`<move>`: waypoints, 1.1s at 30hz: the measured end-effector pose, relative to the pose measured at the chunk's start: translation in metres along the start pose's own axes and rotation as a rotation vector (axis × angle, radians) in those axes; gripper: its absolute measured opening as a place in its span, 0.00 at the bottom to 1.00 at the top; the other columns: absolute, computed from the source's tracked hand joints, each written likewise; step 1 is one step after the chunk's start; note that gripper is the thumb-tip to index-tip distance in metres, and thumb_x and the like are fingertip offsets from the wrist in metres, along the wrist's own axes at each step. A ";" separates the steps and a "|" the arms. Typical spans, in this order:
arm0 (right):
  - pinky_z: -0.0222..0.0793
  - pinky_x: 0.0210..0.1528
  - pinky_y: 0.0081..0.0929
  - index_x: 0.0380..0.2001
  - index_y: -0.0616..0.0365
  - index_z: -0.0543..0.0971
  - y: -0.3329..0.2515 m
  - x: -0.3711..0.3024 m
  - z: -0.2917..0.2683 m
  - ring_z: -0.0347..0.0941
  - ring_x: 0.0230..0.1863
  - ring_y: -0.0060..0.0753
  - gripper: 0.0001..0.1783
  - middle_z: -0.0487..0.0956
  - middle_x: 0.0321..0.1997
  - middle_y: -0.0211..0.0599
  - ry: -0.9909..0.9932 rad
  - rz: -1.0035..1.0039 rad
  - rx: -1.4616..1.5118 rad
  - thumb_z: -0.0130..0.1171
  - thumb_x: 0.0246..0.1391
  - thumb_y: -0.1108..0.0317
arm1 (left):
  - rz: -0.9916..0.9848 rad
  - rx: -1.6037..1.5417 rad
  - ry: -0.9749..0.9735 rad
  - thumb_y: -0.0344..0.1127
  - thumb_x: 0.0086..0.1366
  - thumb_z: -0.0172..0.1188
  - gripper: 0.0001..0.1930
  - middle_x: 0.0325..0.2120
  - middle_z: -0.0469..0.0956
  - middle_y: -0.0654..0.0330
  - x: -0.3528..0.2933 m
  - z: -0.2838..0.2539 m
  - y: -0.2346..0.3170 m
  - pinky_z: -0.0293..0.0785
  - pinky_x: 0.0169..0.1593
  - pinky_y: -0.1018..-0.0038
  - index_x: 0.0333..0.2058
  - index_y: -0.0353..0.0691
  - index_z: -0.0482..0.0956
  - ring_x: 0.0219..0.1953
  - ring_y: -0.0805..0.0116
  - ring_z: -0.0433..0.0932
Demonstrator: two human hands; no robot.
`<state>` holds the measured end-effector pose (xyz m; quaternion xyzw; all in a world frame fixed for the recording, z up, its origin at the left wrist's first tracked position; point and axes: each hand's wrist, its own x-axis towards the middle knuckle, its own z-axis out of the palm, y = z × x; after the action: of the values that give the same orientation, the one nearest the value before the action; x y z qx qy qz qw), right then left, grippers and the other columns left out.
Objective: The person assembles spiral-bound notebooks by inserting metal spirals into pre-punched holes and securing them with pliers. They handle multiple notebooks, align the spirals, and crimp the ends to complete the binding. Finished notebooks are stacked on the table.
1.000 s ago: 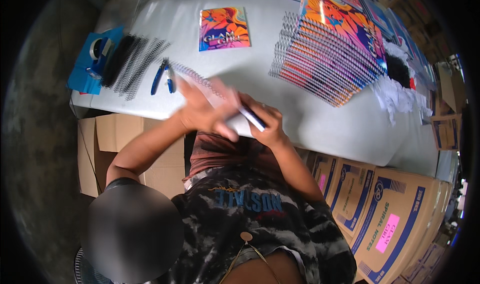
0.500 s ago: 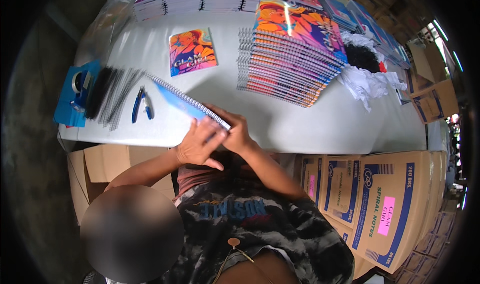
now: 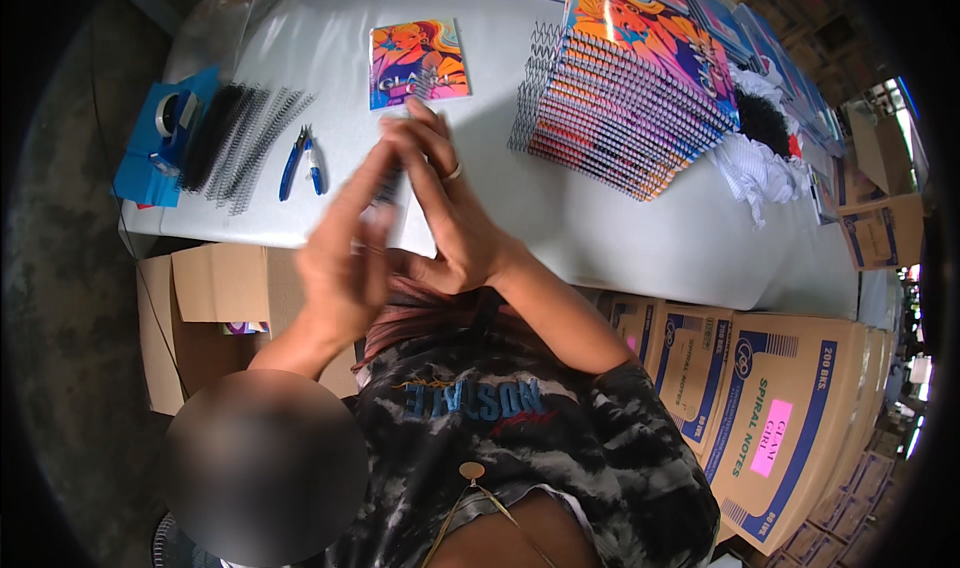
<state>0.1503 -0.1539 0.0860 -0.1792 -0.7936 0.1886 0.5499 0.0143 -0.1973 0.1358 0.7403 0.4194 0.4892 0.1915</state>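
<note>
White table, coil now between left hand and right hand

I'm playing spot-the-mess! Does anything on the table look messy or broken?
The white cloth right of the stacked spiral notebooks looks a bit messy: it's crumpled and bunched up, while the notebooks are layered in rows. Nothing looks clearly spilled or broken.

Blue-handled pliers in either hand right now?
No, the blue-handled pliers lie on the white table beside the loose spiral coils, apart from the left hand and right hand.
</note>
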 end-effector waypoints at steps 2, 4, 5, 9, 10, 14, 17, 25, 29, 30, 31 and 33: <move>0.51 0.58 0.43 0.52 0.64 0.67 -0.015 0.027 -0.022 0.67 0.50 0.50 0.27 0.73 0.44 0.48 -0.124 0.185 -0.114 0.50 0.54 0.56 | -0.123 0.057 0.177 0.27 0.61 0.55 0.11 0.30 0.80 0.56 0.004 -0.015 -0.006 0.73 0.33 0.81 0.42 0.32 0.76 0.28 0.78 0.76; 0.68 0.38 0.29 0.36 0.64 0.78 -0.015 0.042 -0.021 0.76 0.27 0.33 0.17 0.79 0.23 0.34 -0.210 0.563 -0.046 0.48 0.59 0.61 | -0.263 -0.002 0.151 0.29 0.60 0.58 0.09 0.29 0.79 0.59 0.015 -0.023 -0.014 0.72 0.34 0.82 0.38 0.31 0.78 0.28 0.79 0.75; 0.68 0.27 0.25 0.27 0.61 0.80 0.000 0.038 -0.018 0.73 0.21 0.33 0.14 0.77 0.20 0.41 -0.166 0.698 0.226 0.54 0.53 0.60 | -0.378 -0.127 0.107 0.30 0.59 0.59 0.10 0.28 0.79 0.59 0.021 -0.025 -0.018 0.72 0.35 0.82 0.37 0.31 0.78 0.28 0.79 0.75; 0.71 0.33 0.19 0.29 0.66 0.79 0.001 0.040 -0.018 0.75 0.27 0.21 0.09 0.80 0.25 0.38 0.149 0.689 0.386 0.66 0.40 0.76 | -0.521 -0.601 -0.097 0.29 0.58 0.59 0.10 0.31 0.78 0.61 0.042 -0.029 -0.032 0.72 0.40 0.81 0.39 0.31 0.77 0.33 0.79 0.74; 0.71 0.33 0.19 0.29 0.65 0.78 0.000 0.041 -0.017 0.76 0.28 0.21 0.10 0.80 0.25 0.39 0.170 0.691 0.367 0.66 0.38 0.77 | -0.501 -0.643 -0.149 0.28 0.58 0.58 0.10 0.31 0.78 0.61 0.046 -0.030 -0.035 0.72 0.40 0.81 0.38 0.31 0.77 0.32 0.79 0.74; 0.71 0.32 0.20 0.25 0.64 0.76 -0.009 0.049 -0.016 0.76 0.28 0.22 0.10 0.80 0.25 0.38 0.220 0.680 0.324 0.67 0.36 0.78 | -0.432 -0.731 -0.343 0.25 0.55 0.56 0.08 0.29 0.77 0.62 0.067 -0.038 -0.045 0.73 0.39 0.79 0.35 0.32 0.76 0.31 0.79 0.75; 0.70 0.32 0.24 0.23 0.64 0.75 -0.013 0.050 -0.016 0.75 0.27 0.26 0.10 0.78 0.24 0.37 0.239 0.672 0.209 0.66 0.34 0.79 | -0.445 -0.674 -0.411 0.21 0.50 0.55 0.06 0.26 0.73 0.65 0.078 -0.039 -0.043 0.70 0.37 0.81 0.29 0.34 0.74 0.29 0.80 0.72; 0.69 0.31 0.28 0.24 0.64 0.74 -0.024 0.044 -0.035 0.75 0.27 0.36 0.12 0.78 0.25 0.41 0.229 0.591 0.023 0.65 0.32 0.80 | -0.284 -0.461 -0.515 0.18 0.44 0.51 0.07 0.22 0.64 0.69 0.095 -0.018 -0.018 0.61 0.34 0.84 0.21 0.37 0.69 0.27 0.82 0.62; 0.70 0.32 0.26 0.26 0.64 0.75 -0.038 0.041 -0.075 0.76 0.26 0.33 0.11 0.78 0.25 0.40 0.242 0.617 0.038 0.65 0.35 0.79 | -0.303 -0.473 -0.603 0.25 0.49 0.61 0.11 0.29 0.70 0.64 0.104 -0.008 -0.001 0.64 0.41 0.82 0.33 0.36 0.74 0.35 0.78 0.68; 0.70 0.35 0.25 0.28 0.64 0.76 -0.051 0.043 -0.095 0.75 0.28 0.30 0.12 0.79 0.27 0.38 0.292 0.541 -0.014 0.66 0.36 0.78 | 0.022 -0.175 -0.688 0.31 0.54 0.62 0.16 0.35 0.73 0.60 0.113 -0.012 0.019 0.64 0.46 0.80 0.42 0.36 0.73 0.40 0.77 0.69; 0.70 0.37 0.24 0.30 0.64 0.77 -0.064 0.045 -0.114 0.75 0.31 0.28 0.12 0.79 0.29 0.37 0.333 0.464 -0.059 0.66 0.37 0.78 | 0.226 -0.013 -0.574 0.33 0.57 0.61 0.16 0.34 0.75 0.61 0.113 -0.009 0.023 0.66 0.43 0.80 0.44 0.34 0.73 0.37 0.76 0.71; 0.67 0.46 0.26 0.37 0.63 0.76 -0.067 0.050 -0.151 0.73 0.40 0.27 0.17 0.79 0.38 0.36 0.613 0.009 -0.277 0.67 0.40 0.74 | 0.119 -0.067 -0.385 0.33 0.59 0.59 0.15 0.31 0.76 0.61 0.127 -0.002 0.042 0.70 0.39 0.78 0.44 0.33 0.73 0.33 0.75 0.73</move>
<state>0.2705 -0.1713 0.2085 -0.3040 -0.6086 0.0187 0.7326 0.0521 -0.1188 0.2374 0.8369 0.3143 0.3626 0.2634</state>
